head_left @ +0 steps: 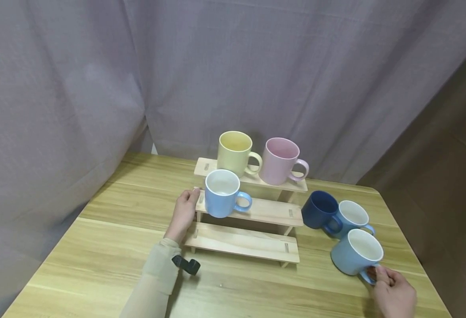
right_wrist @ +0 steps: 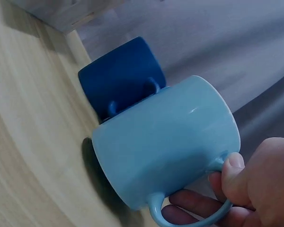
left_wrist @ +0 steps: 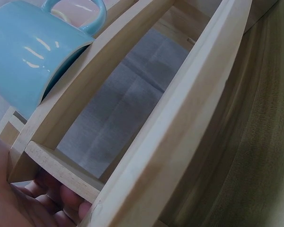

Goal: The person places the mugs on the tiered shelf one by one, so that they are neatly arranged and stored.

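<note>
My right hand [head_left: 394, 292] pinches the handle of a light blue mug [head_left: 354, 252], thumb on top and fingers through the loop. In the right wrist view this mug [right_wrist: 165, 142] is close over the table, a dark shadow along its base. Behind it stand another light blue mug [head_left: 353, 216] and a dark blue mug [head_left: 316, 212]. With my left hand [head_left: 185, 210] I grip the left end of the middle step of a three-step wooden rack [head_left: 268, 211]; in the left wrist view the fingers curl under the wood. A light blue mug [head_left: 219, 201] stands on that step beside my hand.
A yellow mug [head_left: 233, 159] and a pink mug [head_left: 274, 165] stand on the rack's top step, handles to the right. The rack is on a wooden table [head_left: 109, 229]. Grey curtains [head_left: 217, 66] hang behind, and a brown surface [head_left: 447, 176] rises at the right.
</note>
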### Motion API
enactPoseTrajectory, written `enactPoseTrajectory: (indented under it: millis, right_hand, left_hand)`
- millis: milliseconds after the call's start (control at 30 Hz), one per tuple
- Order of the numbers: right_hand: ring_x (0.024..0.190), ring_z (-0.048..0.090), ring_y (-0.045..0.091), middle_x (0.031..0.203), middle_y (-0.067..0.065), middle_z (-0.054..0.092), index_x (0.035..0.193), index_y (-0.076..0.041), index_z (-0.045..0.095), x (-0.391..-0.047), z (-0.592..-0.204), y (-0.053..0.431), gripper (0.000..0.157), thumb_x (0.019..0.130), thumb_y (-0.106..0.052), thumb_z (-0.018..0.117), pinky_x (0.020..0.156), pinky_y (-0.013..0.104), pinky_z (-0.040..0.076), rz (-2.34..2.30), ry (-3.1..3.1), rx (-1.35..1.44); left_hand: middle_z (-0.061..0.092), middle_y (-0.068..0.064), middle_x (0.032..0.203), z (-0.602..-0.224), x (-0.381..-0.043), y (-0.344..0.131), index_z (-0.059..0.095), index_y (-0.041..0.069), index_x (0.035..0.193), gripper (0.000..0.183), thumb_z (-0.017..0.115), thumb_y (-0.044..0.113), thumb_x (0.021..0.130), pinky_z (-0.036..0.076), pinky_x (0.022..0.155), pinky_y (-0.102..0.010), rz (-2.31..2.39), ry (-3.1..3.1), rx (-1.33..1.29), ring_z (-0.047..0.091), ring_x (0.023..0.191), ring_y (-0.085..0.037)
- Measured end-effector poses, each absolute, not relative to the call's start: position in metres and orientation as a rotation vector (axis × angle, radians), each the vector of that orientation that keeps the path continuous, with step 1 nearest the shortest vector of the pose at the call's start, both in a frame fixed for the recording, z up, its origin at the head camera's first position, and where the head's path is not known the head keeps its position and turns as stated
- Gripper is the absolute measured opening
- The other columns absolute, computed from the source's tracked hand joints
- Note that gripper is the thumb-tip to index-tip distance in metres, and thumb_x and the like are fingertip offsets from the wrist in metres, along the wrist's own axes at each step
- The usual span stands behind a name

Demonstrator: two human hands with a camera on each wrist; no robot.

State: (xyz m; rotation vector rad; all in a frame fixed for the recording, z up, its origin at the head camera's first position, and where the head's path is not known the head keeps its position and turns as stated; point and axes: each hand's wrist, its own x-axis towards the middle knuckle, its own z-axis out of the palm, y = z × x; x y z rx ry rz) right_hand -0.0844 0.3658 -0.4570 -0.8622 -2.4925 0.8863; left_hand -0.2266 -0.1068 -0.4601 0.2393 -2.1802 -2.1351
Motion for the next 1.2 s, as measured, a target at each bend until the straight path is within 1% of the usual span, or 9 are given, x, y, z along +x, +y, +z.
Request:
enactPoseTrajectory:
  millis: [133, 200, 367, 500, 533, 633, 767, 1000, 1200]
  right_hand:
    - [0.058, 0.040, -0.008, 0.069, 0.008, 0.066, 0.109, 0.010, 0.062, -0.081, -0.446, 0.363, 0.042, 0.100, -0.029, 0.050, 0.056, 0.021, 0.035, 0.912, -2.487, -0.839]
    - [0.055, 0.040, -0.011, 0.064, -0.002, 0.064, 0.110, 0.010, 0.061, -0.079, -0.439, 0.360, 0.042, 0.100, -0.028, 0.050, 0.054, 0.019, 0.035, 0.935, -2.481, -0.827]
    - [0.058, 0.039, -0.015, 0.062, -0.018, 0.057, 0.111, 0.009, 0.062, -0.076, -0.419, 0.351, 0.043, 0.100, -0.030, 0.050, 0.054, 0.016, 0.036, 0.948, -2.460, -0.806]
    - [0.061, 0.039, -0.014, 0.066, -0.021, 0.055, 0.113, 0.007, 0.064, -0.077, -0.407, 0.344, 0.044, 0.100, -0.034, 0.052, 0.057, 0.019, 0.036, 0.941, -2.458, -0.785]
    - [0.062, 0.040, -0.016, 0.066, -0.024, 0.054, 0.114, 0.006, 0.064, -0.078, -0.404, 0.341, 0.045, 0.100, -0.035, 0.052, 0.057, 0.019, 0.036, 0.960, -2.457, -0.783]
    - [0.061, 0.047, -0.015, 0.067, -0.029, 0.055, 0.115, 0.004, 0.063, -0.080, -0.398, 0.331, 0.044, 0.100, -0.035, 0.052, 0.056, 0.017, 0.039, 1.050, -2.430, -0.772]
    - [0.065, 0.053, -0.009, 0.070, -0.025, 0.061, 0.115, 0.003, 0.062, -0.088, -0.390, 0.314, 0.041, 0.100, -0.035, 0.052, 0.055, 0.017, 0.041, 1.146, -2.391, -0.743]
    - [0.066, 0.062, -0.005, 0.076, -0.014, 0.066, 0.112, 0.003, 0.063, -0.106, -0.377, 0.287, 0.036, 0.100, -0.030, 0.054, 0.058, 0.014, 0.046, 1.255, -2.355, -0.582]
    - [0.065, 0.058, -0.002, 0.072, -0.004, 0.063, 0.104, 0.004, 0.065, -0.122, -0.374, 0.268, 0.026, 0.100, -0.020, 0.056, 0.055, 0.015, 0.044, 1.218, -2.357, -0.423]
  left_hand:
    - [0.052, -0.007, 0.085, -0.460, -0.227, -0.107, 0.055, 0.001, 0.099, 0.035, 0.047, 0.035, 0.103, 0.043, 0.064, -0.029, -2.132, -2.182, 0.245, 0.049, 0.073, -0.016]
    - [0.052, -0.007, 0.086, -0.460, -0.226, -0.107, 0.055, 0.001, 0.099, 0.035, 0.047, 0.035, 0.103, 0.043, 0.066, -0.029, -2.123, -2.186, 0.247, 0.049, 0.077, -0.017]
    - [0.053, -0.009, 0.088, -0.460, -0.226, -0.107, 0.055, 0.001, 0.100, 0.036, 0.045, 0.034, 0.104, 0.042, 0.069, -0.030, -2.111, -2.195, 0.245, 0.049, 0.081, -0.019]
    - [0.054, -0.010, 0.089, -0.460, -0.226, -0.107, 0.055, 0.001, 0.100, 0.034, 0.044, 0.033, 0.104, 0.043, 0.069, -0.030, -2.115, -2.188, 0.247, 0.050, 0.082, -0.020]
    - [0.054, -0.009, 0.089, -0.460, -0.226, -0.107, 0.055, 0.001, 0.100, 0.034, 0.044, 0.033, 0.104, 0.043, 0.068, -0.030, -2.117, -2.186, 0.247, 0.050, 0.081, -0.020]
    - [0.054, -0.009, 0.087, -0.460, -0.227, -0.107, 0.056, 0.001, 0.102, 0.034, 0.044, 0.033, 0.104, 0.044, 0.064, -0.029, -2.124, -2.187, 0.247, 0.051, 0.076, -0.018]
    - [0.053, -0.008, 0.082, -0.460, -0.227, -0.107, 0.056, 0.000, 0.103, 0.035, 0.044, 0.033, 0.104, 0.044, 0.059, -0.028, -2.136, -2.187, 0.247, 0.050, 0.068, -0.017]
    - [0.052, -0.007, 0.083, -0.460, -0.228, -0.106, 0.056, -0.001, 0.102, 0.035, 0.044, 0.031, 0.104, 0.043, 0.062, -0.029, -2.122, -2.191, 0.238, 0.049, 0.072, -0.017]
    - [0.049, -0.006, 0.079, -0.460, -0.227, -0.106, 0.056, -0.001, 0.100, 0.034, 0.044, 0.030, 0.104, 0.043, 0.058, -0.029, -2.114, -2.198, 0.242, 0.047, 0.066, -0.017]
